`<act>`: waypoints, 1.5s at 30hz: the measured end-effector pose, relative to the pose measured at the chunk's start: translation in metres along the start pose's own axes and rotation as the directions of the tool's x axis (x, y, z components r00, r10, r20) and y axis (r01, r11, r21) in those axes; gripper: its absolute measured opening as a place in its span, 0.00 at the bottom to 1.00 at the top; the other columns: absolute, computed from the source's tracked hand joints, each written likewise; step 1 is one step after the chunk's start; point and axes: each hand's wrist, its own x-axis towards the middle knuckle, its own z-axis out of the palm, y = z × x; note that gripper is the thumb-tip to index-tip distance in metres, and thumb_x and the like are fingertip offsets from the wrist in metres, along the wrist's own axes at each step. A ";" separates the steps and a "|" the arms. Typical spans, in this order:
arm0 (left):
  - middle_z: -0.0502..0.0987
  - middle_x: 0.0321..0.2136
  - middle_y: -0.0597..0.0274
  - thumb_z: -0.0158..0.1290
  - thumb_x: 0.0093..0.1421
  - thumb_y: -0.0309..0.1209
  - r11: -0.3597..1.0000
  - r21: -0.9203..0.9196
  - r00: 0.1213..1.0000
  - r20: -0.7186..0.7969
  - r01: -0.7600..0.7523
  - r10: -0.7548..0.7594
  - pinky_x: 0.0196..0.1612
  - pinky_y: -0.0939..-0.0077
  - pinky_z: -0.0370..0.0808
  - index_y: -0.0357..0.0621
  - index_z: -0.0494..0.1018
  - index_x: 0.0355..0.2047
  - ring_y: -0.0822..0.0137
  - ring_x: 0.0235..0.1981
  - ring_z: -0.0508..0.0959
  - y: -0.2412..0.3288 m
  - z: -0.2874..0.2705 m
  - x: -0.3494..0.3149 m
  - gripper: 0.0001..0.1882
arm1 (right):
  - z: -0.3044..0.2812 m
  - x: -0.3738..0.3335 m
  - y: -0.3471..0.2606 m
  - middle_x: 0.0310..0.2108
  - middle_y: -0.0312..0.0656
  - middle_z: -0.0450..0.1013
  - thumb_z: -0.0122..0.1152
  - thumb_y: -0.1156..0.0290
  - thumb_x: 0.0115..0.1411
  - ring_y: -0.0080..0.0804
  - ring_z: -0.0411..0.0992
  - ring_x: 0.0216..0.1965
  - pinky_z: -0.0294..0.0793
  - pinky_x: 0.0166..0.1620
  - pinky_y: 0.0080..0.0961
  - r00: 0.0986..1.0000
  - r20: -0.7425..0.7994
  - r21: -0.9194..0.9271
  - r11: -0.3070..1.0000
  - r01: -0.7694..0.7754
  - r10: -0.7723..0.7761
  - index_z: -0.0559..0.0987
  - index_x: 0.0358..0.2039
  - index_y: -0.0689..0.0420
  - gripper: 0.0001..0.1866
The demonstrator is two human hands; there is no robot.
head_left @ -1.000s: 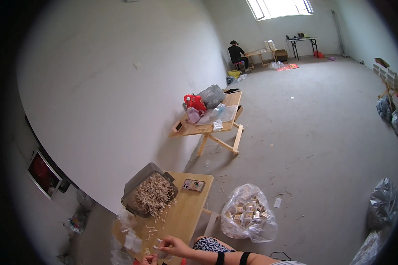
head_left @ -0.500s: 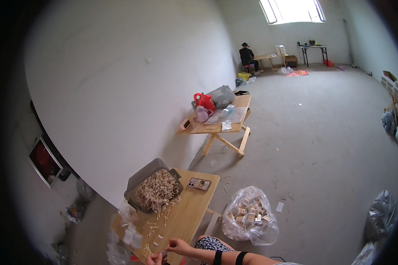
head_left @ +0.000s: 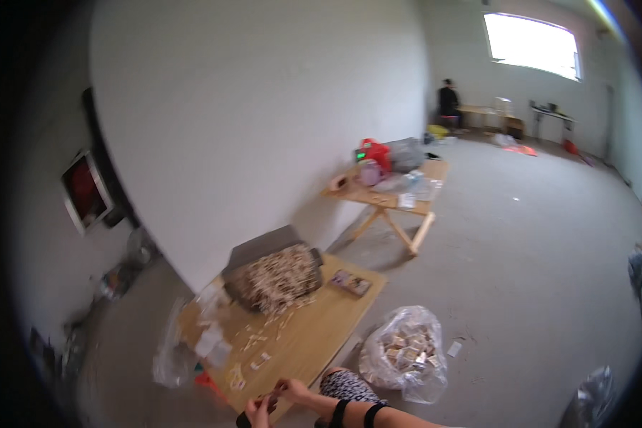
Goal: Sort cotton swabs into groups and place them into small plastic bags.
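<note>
At the near edge of the wooden table (head_left: 314, 342), my left hand (head_left: 260, 410) and my right hand (head_left: 291, 390) come close together, fingers pinched. Whatever lies between the fingertips is too small and blurred to name. Beyond them a grey plastic bin (head_left: 264, 245) lies tipped on its side. A heap of thin sticks with pale ends, apparently cotton swabs (head_left: 282, 278), spills from its mouth. A few loose swabs and a small white piece (head_left: 261, 360) rest on the wood nearer my hands. Pale yellowish bands (head_left: 237, 376) lie by the left edge.
A phone (head_left: 351, 282) lies on the table's right side. Clear plastic bags (head_left: 212, 341) hang over the left edge. On the floor to the right stands a clear bag of small packs (head_left: 406, 353). Farther off are a second table (head_left: 378, 198) and a seated person (head_left: 448, 100).
The view has swung left, so the room appears shifted to the right. Both hands stay close together at the table's near edge, and more of my left hand shows.
</note>
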 end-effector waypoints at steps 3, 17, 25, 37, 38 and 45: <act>0.79 0.32 0.51 0.60 0.61 0.26 0.974 -0.217 0.998 0.005 0.057 -0.057 0.34 0.67 0.85 0.36 0.69 0.35 0.57 0.32 0.84 -0.031 0.006 0.027 0.10 | -0.003 0.006 0.013 0.29 0.41 0.79 0.69 0.57 0.55 0.31 0.77 0.31 0.76 0.36 0.30 0.987 0.028 0.057 0.986 -0.159 0.158 0.83 0.37 0.53 0.15; 0.81 0.31 0.62 0.63 0.60 0.34 0.964 -0.139 0.971 0.116 0.226 -0.210 0.34 0.77 0.77 0.43 0.71 0.34 0.68 0.34 0.84 -0.036 0.002 0.028 0.12 | -0.008 -0.001 0.044 0.24 0.33 0.72 0.71 0.70 0.56 0.19 0.69 0.28 0.68 0.31 0.19 0.973 0.116 0.203 0.954 -0.219 0.198 0.77 0.34 0.59 0.11; 0.81 0.37 0.61 0.64 0.59 0.38 0.934 -0.261 0.970 0.052 0.244 -0.239 0.35 0.78 0.76 0.38 0.73 0.46 0.69 0.37 0.83 -0.015 0.007 0.014 0.21 | -0.017 -0.006 0.007 0.25 0.35 0.72 0.71 0.65 0.56 0.22 0.69 0.29 0.70 0.33 0.21 0.993 -0.024 -0.146 0.983 0.113 -0.117 0.79 0.28 0.59 0.11; 0.83 0.35 0.66 0.66 0.57 0.32 0.998 -0.027 0.945 0.319 -0.058 0.064 0.42 0.80 0.76 0.38 0.80 0.42 0.78 0.36 0.79 0.076 0.015 -0.047 0.15 | -0.079 -0.064 -0.106 0.33 0.30 0.74 0.65 0.71 0.63 0.18 0.71 0.37 0.69 0.43 0.17 0.984 0.175 0.469 0.881 -0.067 -0.019 0.78 0.34 0.59 0.06; 0.83 0.35 0.67 0.65 0.58 0.31 0.991 -0.038 0.945 0.299 -0.128 0.133 0.42 0.79 0.76 0.38 0.80 0.43 0.77 0.36 0.79 0.083 0.016 -0.052 0.15 | -0.084 -0.072 -0.114 0.34 0.32 0.74 0.65 0.70 0.63 0.20 0.71 0.38 0.70 0.43 0.20 0.983 0.167 0.504 0.864 -0.021 -0.074 0.79 0.34 0.60 0.07; 0.84 0.33 0.60 0.65 0.55 0.27 0.885 0.129 0.859 0.338 -0.448 0.385 0.39 0.78 0.77 0.41 0.80 0.43 0.73 0.34 0.82 0.145 0.014 -0.089 0.15 | -0.119 -0.108 -0.182 0.39 0.33 0.73 0.66 0.72 0.59 0.29 0.69 0.48 0.69 0.51 0.28 0.830 0.190 -0.018 0.844 0.537 -0.524 0.80 0.41 0.57 0.10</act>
